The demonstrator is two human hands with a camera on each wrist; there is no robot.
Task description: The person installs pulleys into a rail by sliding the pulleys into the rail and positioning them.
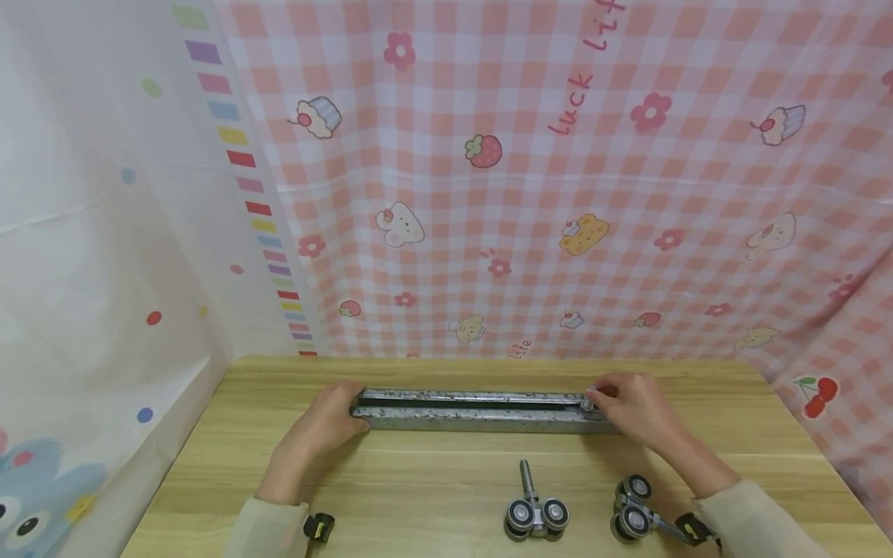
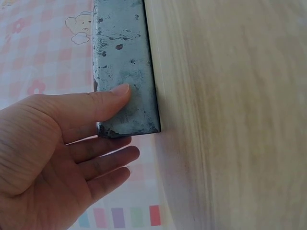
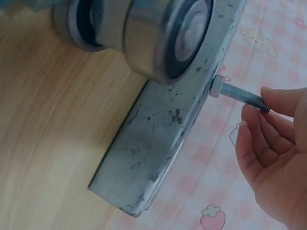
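A speckled grey metal rail (image 1: pixel 481 424) with a long slot along its top lies across the table. My left hand (image 1: pixel 326 417) grips its left end. In the left wrist view the thumb (image 2: pixel 112 101) presses the rail's front face, and the other fingers sit behind and past the end. Near the right end, a threaded bolt (image 3: pixel 242 96) with a hex nut (image 3: pixel 217 86) stands up out of the slot. My right hand (image 1: pixel 638 407) pinches the bolt's tip between thumb and fingers. Whatever the bolt joins inside the rail is hidden.
Two roller hangers lie in front of the rail: one (image 1: pixel 536 518) at centre with its bolt pointing away, another (image 1: pixel 632 521) beside my right forearm. Behind the wooden table (image 1: pixel 418 496) hangs a pink checked cloth (image 1: pixel 530 194); a white cloth (image 1: pixel 105 256) hangs at left.
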